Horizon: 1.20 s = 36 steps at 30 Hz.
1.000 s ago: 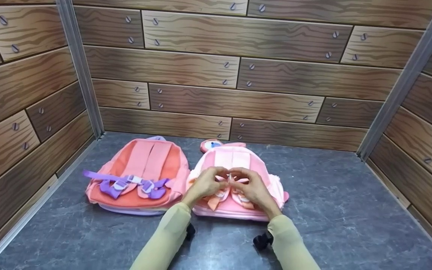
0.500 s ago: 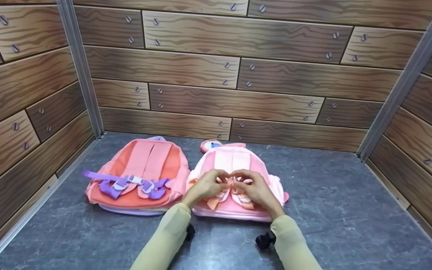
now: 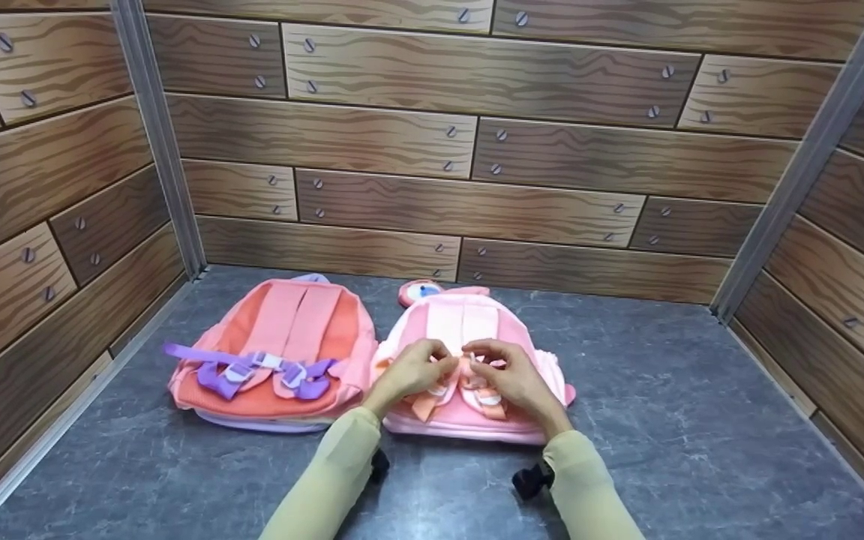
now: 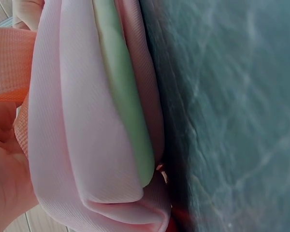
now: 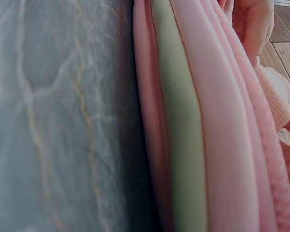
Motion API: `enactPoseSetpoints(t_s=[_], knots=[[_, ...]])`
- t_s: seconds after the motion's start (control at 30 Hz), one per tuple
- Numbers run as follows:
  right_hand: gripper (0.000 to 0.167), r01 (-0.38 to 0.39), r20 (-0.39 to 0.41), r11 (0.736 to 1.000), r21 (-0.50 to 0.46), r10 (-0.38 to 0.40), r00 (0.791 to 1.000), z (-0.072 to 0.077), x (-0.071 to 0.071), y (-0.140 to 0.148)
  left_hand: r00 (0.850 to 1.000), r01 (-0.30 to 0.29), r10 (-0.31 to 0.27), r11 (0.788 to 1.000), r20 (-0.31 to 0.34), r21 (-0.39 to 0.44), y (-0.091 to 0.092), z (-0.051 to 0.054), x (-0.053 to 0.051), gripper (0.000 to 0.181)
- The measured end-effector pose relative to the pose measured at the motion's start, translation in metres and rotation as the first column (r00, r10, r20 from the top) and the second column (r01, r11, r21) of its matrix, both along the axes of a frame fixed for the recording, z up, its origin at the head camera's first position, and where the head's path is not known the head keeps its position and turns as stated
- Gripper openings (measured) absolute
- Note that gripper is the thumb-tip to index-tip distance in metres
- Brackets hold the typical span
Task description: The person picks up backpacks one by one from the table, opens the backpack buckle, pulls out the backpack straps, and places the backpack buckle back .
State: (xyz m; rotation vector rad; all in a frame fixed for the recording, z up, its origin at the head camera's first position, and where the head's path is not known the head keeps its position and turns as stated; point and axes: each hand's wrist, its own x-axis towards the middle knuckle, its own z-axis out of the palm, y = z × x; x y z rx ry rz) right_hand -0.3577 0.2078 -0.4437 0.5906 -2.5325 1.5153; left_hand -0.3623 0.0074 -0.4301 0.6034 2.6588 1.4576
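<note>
A pink backpack (image 3: pixel 417 416) with pale pink shoulder straps lies back side up on the table, orange webbing (image 3: pixel 424 407) at its lower straps. My left hand (image 3: pixel 413 369) bends over the middle of it, fingertips pinching the orange strap end; its buckle part is mostly hidden. Close by on the right, my right hand (image 3: pixel 511 375) pinches a small white buckle (image 3: pixel 472 358). A narrow gap separates the two hands' fingertips. From the left wrist, the orange strap (image 4: pixel 9 63) shows above my palm; a white plastic piece (image 5: pixel 286 137) appears in the right wrist view.
To the left lies a coral backpack (image 3: pixel 274 401), its purple straps joined by a white buckle (image 3: pixel 271 362). A plush eye (image 3: pixel 421 291) pokes out behind the pink one. Grey marbled tabletop (image 3: pixel 664 420) surrounds both; wood-patterned walls (image 3: pixel 477 195) stand on three sides.
The fingertips of my two hands, close together before, have drawn slightly apart, and the white buckle shows at my right fingers. Both backpacks stay in place.
</note>
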Motion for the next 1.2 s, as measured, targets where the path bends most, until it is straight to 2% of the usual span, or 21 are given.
enactPoseSetpoints(t_s=[0.4,0.63,0.73,0.97,1.2], knots=[[0.025,0.009,-0.019,1.0,-0.027,-0.009,1.0,0.002,0.0,0.001,0.999,-0.008,0.007,1.0,0.034,0.016,0.0,0.001,0.002,0.017],[0.025,0.05,-0.01,0.997,-0.055,-0.051,0.999,0.004,0.0,0.001,1.0,-0.01,0.01,1.0,0.005,0.011,-0.001,0.0,0.0,0.023],[0.026,0.072,-0.003,0.995,-0.069,-0.072,0.997,0.01,0.004,-0.001,1.0,-0.006,0.006,1.0,-0.005,0.013,-0.001,0.0,0.0,0.026],[0.025,0.099,-0.034,0.992,-0.083,-0.102,0.994,0.036,0.026,-0.005,1.0,-0.008,0.008,1.0,0.002,0.026,-0.002,0.0,0.0,0.031],[0.025,0.118,-0.036,0.989,-0.092,-0.122,0.992,0.036,0.024,-0.002,1.0,-0.01,0.01,1.0,0.005,0.025,0.0,0.0,0.0,0.026]])
